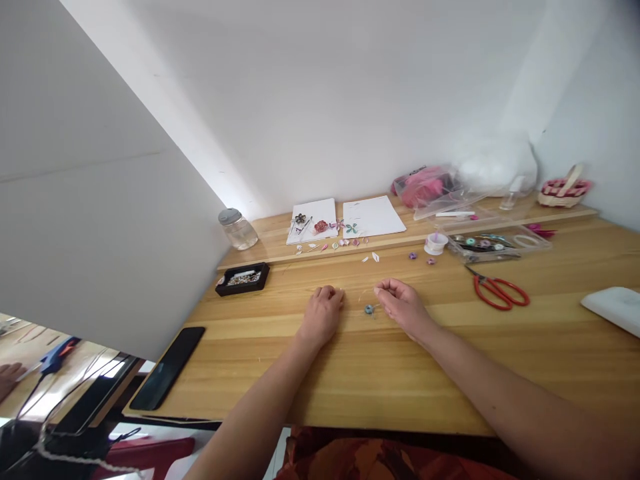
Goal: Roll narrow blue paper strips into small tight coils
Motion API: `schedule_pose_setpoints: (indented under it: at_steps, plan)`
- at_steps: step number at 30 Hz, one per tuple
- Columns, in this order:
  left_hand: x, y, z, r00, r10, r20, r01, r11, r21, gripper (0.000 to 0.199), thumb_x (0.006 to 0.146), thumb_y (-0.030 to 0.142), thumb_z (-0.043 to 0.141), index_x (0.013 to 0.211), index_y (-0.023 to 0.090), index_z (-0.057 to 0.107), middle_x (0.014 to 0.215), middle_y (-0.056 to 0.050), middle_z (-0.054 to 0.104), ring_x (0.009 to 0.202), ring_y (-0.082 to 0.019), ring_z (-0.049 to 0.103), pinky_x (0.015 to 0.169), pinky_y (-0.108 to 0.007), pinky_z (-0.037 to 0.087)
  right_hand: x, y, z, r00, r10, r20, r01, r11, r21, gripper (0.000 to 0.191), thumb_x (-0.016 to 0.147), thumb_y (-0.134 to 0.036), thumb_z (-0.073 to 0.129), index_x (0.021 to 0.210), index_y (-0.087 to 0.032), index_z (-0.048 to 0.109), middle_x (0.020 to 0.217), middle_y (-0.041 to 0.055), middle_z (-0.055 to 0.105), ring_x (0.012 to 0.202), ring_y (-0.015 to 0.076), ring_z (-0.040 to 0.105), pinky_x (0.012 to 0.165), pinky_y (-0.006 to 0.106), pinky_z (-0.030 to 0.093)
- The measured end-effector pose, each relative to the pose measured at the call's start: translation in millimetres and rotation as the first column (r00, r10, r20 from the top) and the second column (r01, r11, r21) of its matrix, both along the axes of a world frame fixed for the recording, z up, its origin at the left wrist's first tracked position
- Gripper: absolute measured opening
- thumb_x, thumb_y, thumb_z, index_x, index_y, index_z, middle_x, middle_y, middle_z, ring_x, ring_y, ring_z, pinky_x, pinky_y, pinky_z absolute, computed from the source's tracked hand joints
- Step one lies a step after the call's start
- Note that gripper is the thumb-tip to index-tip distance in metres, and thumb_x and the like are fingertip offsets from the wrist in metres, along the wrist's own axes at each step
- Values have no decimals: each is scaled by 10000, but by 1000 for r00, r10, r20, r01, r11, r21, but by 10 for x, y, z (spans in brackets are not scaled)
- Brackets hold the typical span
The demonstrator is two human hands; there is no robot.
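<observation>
My right hand point(401, 305) is closed in a pinch on a thin golden thread or wire point(365, 291); a loop of it arches left from the fingertips. Resting on the wooden table, my left hand point(323, 312) has its fingers curled together, and whatever they pinch is too fine to make out. Between the two hands lies a small blue-grey coil or bead cluster point(369, 309), nearest my right fingers. Whether the thread joins it, I cannot tell. Two small white petal-shaped pieces point(375, 257) lie just beyond.
Red-handled scissors point(500, 291) lie to the right, below a clear tray point(530, 240) and a white spool point(436, 244). At left are a black box point(243, 279), a phone point(169, 368) and a lidded jar point(238, 230). White sheets point(375, 217) with small flowers line the raised shelf. A grey partition point(100, 173) stands left; another person's hand point(10, 378) shows beyond.
</observation>
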State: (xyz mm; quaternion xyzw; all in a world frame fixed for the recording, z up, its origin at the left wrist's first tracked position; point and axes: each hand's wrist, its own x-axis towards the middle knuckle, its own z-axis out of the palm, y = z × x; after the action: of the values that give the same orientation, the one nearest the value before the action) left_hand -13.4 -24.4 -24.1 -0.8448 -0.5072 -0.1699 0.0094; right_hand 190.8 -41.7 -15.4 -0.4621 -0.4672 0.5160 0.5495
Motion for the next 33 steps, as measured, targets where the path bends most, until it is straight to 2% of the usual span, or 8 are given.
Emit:
schedule_pose_setpoints:
  at_steps: [4,8,12,15,22,26,30,33]
  plan:
    - [-35,-358,92,996,-73,46,75,996,-52,266,937,233,464,1145,215,628,1092,-83,588,1036,-215,517,952,-373,450,16,8,-16,1000,-8,-5,8,1000,4,272,716,-429,677,742,-186,557,547,-70,431,450,63,304,421,217,236]
    - [-130,-941,149,987,-132,95,142,984,-110,300,935,283,493,1210,224,600,1149,-82,578,1075,-215,515,980,-390,448,31,27,-49,1000,-25,1,25,999,28,279,708,-438,678,741,-190,556,542,-73,442,437,63,308,425,219,251]
    - [-272,-1458,105,971,-223,89,232,967,-106,356,931,326,514,1270,226,557,1181,-92,588,1078,-215,534,961,-392,471,39,27,-77,999,-33,1,33,999,32,305,688,-462,685,746,-188,565,528,-73,453,433,69,339,433,222,268]
    - [-365,-1666,22,957,-280,71,283,959,-29,409,890,348,586,1272,204,548,1178,-97,612,1091,-228,548,962,-408,475,41,12,-83,999,-41,3,41,999,34,321,671,-476,693,745,-189,568,519,-75,458,432,74,358,439,225,280]
    - [-366,-1805,-179,920,-321,226,295,945,144,293,847,157,633,1136,203,616,1056,-69,668,968,-190,598,879,-361,494,46,-2,-85,999,-46,-9,46,998,39,287,684,-437,685,748,-190,552,516,-85,440,412,64,319,418,224,262]
    - [-333,-1868,-226,886,-310,344,268,949,165,280,830,94,627,1086,205,637,1009,-65,673,942,-180,595,852,-343,496,49,7,-97,999,-35,-7,35,999,36,264,702,-412,679,763,-187,555,529,-81,440,411,62,321,402,217,245]
    - [-290,-1849,-132,849,-222,479,218,974,65,164,845,110,607,953,213,675,904,-48,672,855,-157,603,770,-295,500,41,-7,-93,999,-41,12,40,999,36,256,704,-408,679,757,-186,563,531,-76,448,413,63,331,406,219,256]
    - [-223,-1643,47,807,-68,586,121,991,-52,99,864,174,596,848,194,691,840,-54,655,808,-151,602,725,-274,492,21,-31,-84,998,-47,34,46,998,43,249,704,-401,683,760,-185,573,527,-73,459,415,63,332,414,219,258]
